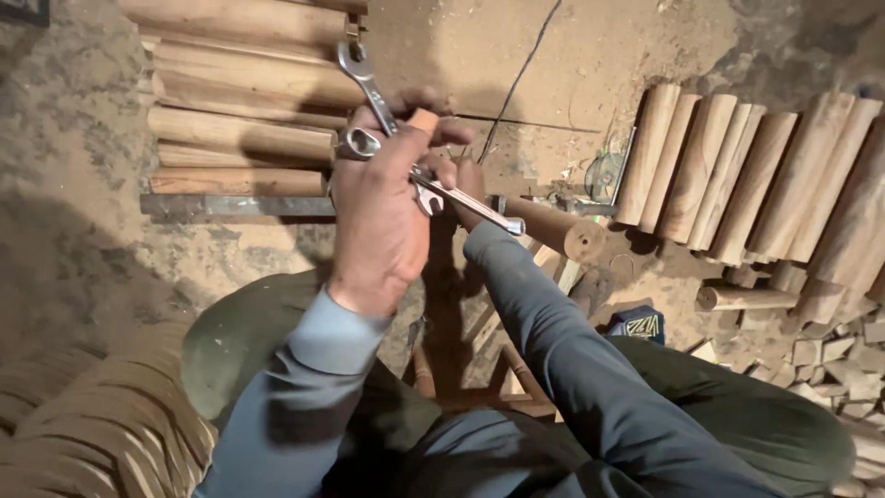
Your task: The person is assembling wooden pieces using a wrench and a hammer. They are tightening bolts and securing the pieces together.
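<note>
My left hand [383, 207] is raised in the middle of the view, its fingers closed around two metal spanners. One spanner [365, 81] points up and away, its open jaw near the wooden rods behind. The other spanner [461, 198] lies crosswise, its ring end by my thumb and its far end pointing right. My right hand [468, 180] is mostly hidden behind the left one; only its fingers show, touching the crosswise spanner. A short turned wooden rod [562, 231] lies just beyond the hands.
A row of round wooden rods [240, 92] lies at the upper left on a dusty floor, with a flat metal bar [230, 205] in front. More rods [737, 175] lean at the right. Small wood offcuts [820, 355] pile at the right edge. A thin cable [521, 78] crosses the floor.
</note>
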